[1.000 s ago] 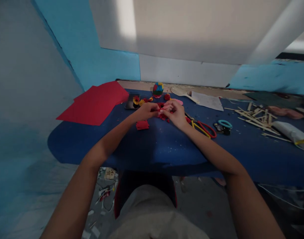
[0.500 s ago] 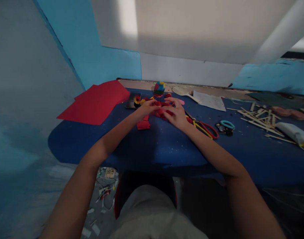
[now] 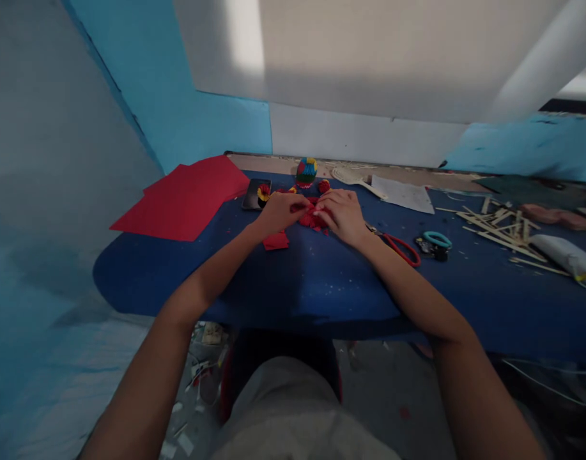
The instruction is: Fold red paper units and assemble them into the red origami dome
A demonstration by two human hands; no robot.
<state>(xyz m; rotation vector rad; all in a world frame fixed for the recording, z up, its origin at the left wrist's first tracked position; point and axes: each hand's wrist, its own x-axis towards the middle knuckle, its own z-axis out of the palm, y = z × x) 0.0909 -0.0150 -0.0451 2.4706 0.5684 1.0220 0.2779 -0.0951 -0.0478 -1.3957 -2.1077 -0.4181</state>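
Both hands meet over a heap of small red pieces [image 3: 312,222] near the back middle of the blue table. My left hand [image 3: 284,212] is closed, thumb and fingertips pinched at the heap's left side; what lies between them is too small to name. Over the right side of the heap, my right hand [image 3: 341,214] bends its fingers inward, fingertips together and touching the red pieces. Folded red paper [image 3: 276,241] lies just below my left hand. A multicoloured ball-shaped object [image 3: 307,171] stands behind the hands, with a small red and yellow piece [image 3: 324,186] near it.
Large red sheets [image 3: 187,198] lie at the left, beside a dark phone-like object [image 3: 251,195]. Right of the hands are red-handled scissors [image 3: 402,249], a teal ring [image 3: 437,239], a pale spoon [image 3: 357,181], white paper [image 3: 402,193] and scattered wooden sticks [image 3: 503,230].
Both hands have drawn closer together over the red pieces, and their fingers have closed in. The yellow handle beside the red scissors no longer shows.
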